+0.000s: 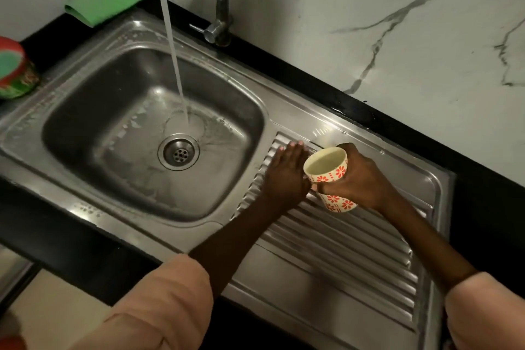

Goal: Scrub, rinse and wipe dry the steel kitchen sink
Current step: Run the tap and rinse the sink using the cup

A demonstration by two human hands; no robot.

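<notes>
White marble-look wall (397, 8) with grey veins runs beyond the hands; black countertop (483, 167) edges it, pale floor (56, 307) down below the left sleeve.

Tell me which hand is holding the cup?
The right hand grips the flowered cup over the ribbed drainboard; the left hand lies flat on the ribs, holding nothing.

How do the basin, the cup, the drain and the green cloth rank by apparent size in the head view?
Largest to smallest:
1. basin
2. green cloth
3. cup and drain: they look about alike, and the cup is held nearer the camera, so I leave them unranked.
</notes>
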